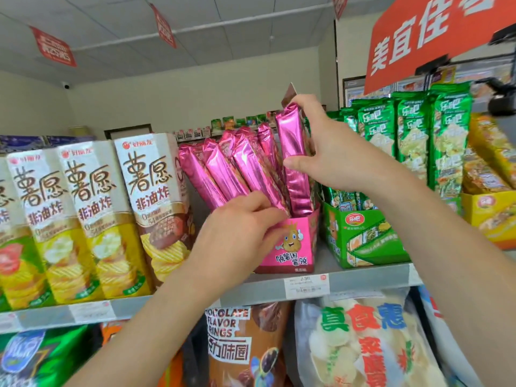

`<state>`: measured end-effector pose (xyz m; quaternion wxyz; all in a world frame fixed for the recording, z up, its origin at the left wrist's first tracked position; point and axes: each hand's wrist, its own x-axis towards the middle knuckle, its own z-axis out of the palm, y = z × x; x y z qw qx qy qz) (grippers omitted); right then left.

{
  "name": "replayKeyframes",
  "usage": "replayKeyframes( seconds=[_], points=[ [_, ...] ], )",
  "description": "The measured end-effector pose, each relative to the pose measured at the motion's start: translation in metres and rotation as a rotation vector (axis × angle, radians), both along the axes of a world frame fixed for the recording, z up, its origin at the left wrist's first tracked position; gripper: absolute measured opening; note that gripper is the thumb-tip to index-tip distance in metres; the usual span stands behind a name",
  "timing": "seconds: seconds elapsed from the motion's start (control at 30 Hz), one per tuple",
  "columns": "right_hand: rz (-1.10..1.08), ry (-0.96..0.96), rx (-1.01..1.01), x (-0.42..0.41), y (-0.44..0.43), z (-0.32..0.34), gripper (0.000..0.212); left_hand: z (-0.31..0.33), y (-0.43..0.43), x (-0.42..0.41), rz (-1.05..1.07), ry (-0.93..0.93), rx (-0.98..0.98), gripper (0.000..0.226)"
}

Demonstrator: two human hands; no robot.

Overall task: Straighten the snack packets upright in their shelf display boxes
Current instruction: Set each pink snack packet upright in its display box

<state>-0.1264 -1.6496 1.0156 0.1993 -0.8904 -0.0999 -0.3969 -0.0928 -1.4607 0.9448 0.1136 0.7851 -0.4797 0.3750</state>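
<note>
Up on the shelf, the right hand (321,152) pinches one pink packet (294,155) upright at the right side of the pink display box (290,247). The left hand (237,227) curls at the bases of the leaning packets (223,174), though real grip can't be told. Best seat the bottoms, then swing the tops rightward together.

Tall chip cartons (83,219) stand in a row at the left of the grey shelf (363,280), whose front rail carries a white price label (306,286). On the tier below sit a green bag (36,356), a brown chocolate-rings bag (237,344) and a clear bag of pale crisps (363,344). Red pennants (53,47) hang from the ceiling, an orange sign (432,37) fills the upper right, and a dome camera (66,85) sits high in the corner.
</note>
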Motion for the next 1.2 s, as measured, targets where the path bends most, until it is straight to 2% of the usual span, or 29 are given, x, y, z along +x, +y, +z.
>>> replayKeyframes(
  seconds=[0.13,0.3,0.47,0.67,0.73,0.77,0.87,0.9,0.97,1.07,1.2],
  points=[
    [-0.023,0.069,-0.039,0.002,0.005,0.004,0.085,-0.002,0.006,0.01,-0.044,0.095,-0.043,0.008],
    [0.006,0.122,-0.015,0.003,0.017,-0.001,0.092,0.003,0.018,0.018,0.037,0.129,0.006,0.008],
    [0.11,-0.038,-0.061,-0.005,0.031,-0.007,0.073,0.008,0.019,0.009,0.062,0.16,-0.031,0.024],
    [0.17,-0.067,0.045,-0.004,0.035,-0.004,0.067,0.022,0.033,0.005,0.101,0.243,0.045,0.007],
    [0.169,-0.044,0.05,0.001,0.037,-0.005,0.07,0.032,0.033,0.004,0.216,0.175,0.103,0.018],
    [0.167,-0.026,0.055,0.003,0.039,-0.006,0.072,0.039,0.032,0.003,0.266,0.091,0.05,0.024],
    [0.177,0.033,0.101,0.011,0.04,-0.009,0.081,0.071,0.028,0.004,0.279,-0.226,-0.286,0.032],
    [0.179,0.041,0.111,0.012,0.041,-0.009,0.084,0.083,0.024,0.007,0.313,-0.259,-0.304,0.036],
    [0.171,0.034,0.085,0.013,0.045,-0.01,0.088,0.105,0.014,0.021,0.449,-0.178,-0.122,0.035],
    [0.149,-0.031,0.022,0.01,0.051,-0.015,0.09,0.125,0.002,0.032,0.506,0.086,0.156,0.008],
    [0.194,-0.111,0.128,0.009,0.049,-0.03,0.101,0.142,0.013,0.029,0.407,0.158,0.259,0.006]
  ],
)
